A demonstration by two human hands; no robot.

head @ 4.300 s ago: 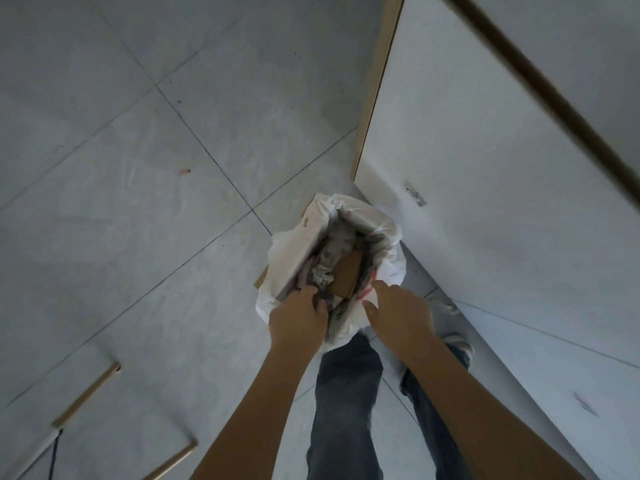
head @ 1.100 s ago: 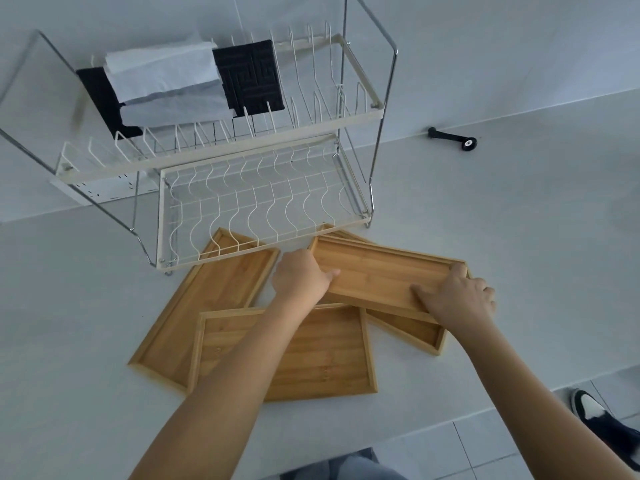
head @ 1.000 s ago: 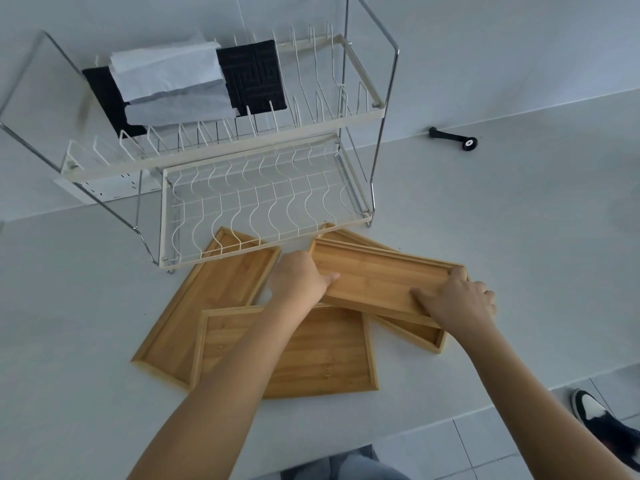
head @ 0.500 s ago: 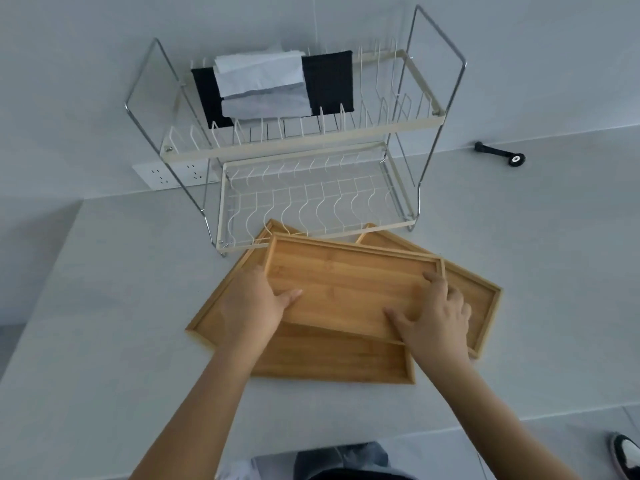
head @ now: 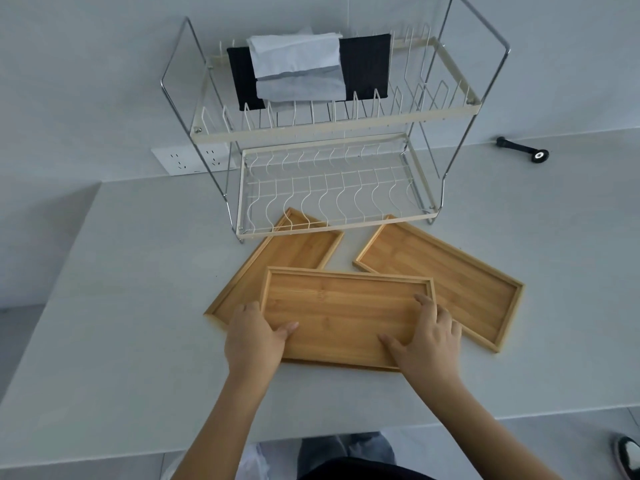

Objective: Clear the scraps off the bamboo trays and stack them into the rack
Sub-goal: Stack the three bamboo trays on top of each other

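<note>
I hold a bamboo tray flat by its two short ends, my left hand on the left end and my right hand on the right end. It lies at the front of the white table, seemingly on top of another tray that it almost hides. A second bamboo tray lies slanted behind it on the left, its far corner under the rack. A third tray lies slanted on the right. No scraps show on any tray. The two-tier wire rack stands against the wall, its lower shelf bare.
On the rack's upper shelf sits a black holder with white paper draped over it. A small black tool lies at the back right of the table. A wall socket is behind the rack's left leg. The table's front edge is close to me.
I carried the tray in both hands from above the right tray toward me and to the left, and it now sits low over the front tray. The right tray is uncovered.
</note>
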